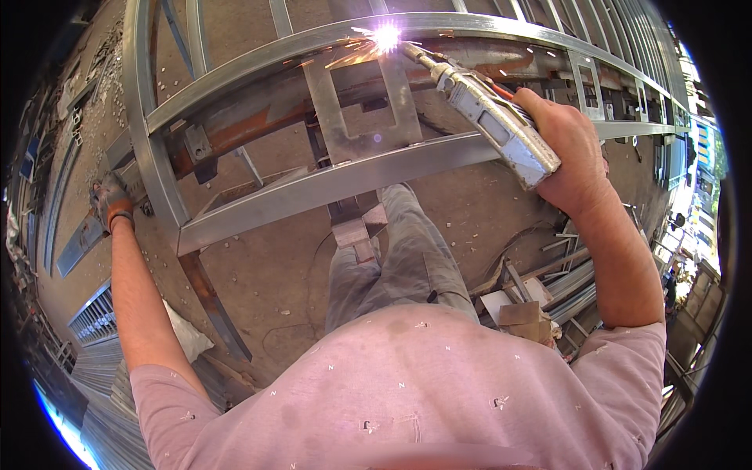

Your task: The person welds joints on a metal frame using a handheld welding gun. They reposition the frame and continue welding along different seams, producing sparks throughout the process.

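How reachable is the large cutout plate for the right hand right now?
Probably not: the right hand holds the welding gun, and bright sparks fly near the far side of the plate.

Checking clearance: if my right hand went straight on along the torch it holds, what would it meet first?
The torch in your right hand would likely meet the far metal rail first, by the sparks; depth's unclear.

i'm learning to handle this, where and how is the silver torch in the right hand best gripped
Likely by the rear part, from the person's right, as the right hand does. The silver torch slants forward and left, and its narrow nozzle ends near a bright flare, so the thick rear looks safer to hold. The hand hides the exact grip.
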A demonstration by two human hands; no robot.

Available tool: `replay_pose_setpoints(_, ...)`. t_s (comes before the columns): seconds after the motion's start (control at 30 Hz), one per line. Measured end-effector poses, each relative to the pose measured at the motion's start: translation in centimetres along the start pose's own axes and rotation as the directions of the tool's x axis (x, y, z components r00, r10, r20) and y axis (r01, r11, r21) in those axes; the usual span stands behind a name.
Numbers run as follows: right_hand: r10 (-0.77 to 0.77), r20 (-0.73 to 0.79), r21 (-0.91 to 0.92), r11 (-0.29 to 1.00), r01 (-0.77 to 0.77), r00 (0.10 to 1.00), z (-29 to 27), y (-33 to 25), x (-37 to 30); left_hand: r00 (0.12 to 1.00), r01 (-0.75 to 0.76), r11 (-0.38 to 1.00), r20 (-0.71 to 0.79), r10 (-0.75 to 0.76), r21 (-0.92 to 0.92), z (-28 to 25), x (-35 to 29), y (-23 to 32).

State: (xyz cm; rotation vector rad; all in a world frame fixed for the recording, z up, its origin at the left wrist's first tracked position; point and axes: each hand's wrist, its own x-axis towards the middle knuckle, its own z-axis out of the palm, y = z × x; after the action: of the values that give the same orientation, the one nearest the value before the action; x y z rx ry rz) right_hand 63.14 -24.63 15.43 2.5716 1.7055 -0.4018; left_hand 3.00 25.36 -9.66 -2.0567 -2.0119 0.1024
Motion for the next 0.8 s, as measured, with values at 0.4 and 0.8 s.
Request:
replay_pose_setpoints(0.4, 0.029, 0.003, 0.033, 0.999, -0.029, 1.000, 0.0, 0.1, -0.2, 0.998, 0.043, 0.992, -0.036, -0.047, -0.121, 3.2, 1.8, -2.0)
replay_pose_setpoints(0.8, -0.040, -0.051, 0.093, 0.995, 0.044, 0.998, -0.8, 1.3, -1.7, 0.988, 0.150, 0.986, 0.054, -0.146, -0.078, -0.3, 0.1, 0.6)
